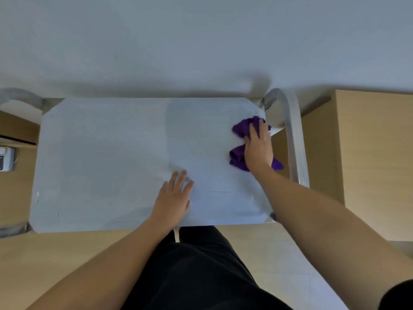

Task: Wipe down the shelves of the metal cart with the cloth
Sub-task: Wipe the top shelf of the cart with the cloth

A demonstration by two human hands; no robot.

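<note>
The metal cart's top shelf (107,157) fills the middle of the view, a flat pale steel sheet. A crumpled purple cloth (242,128) lies near the shelf's right edge. My right hand (258,148) lies on top of the cloth with its fingers bent over it, pressing it against the shelf. My left hand (174,198) rests flat on the shelf near the front edge, fingers spread and straight, holding nothing.
A curved metal handle (292,135) rises at the cart's right end, another handle (20,96) at the far left. A wooden cabinet (375,153) stands to the right. A white wall is behind the cart. A white device (6,158) sits at the left.
</note>
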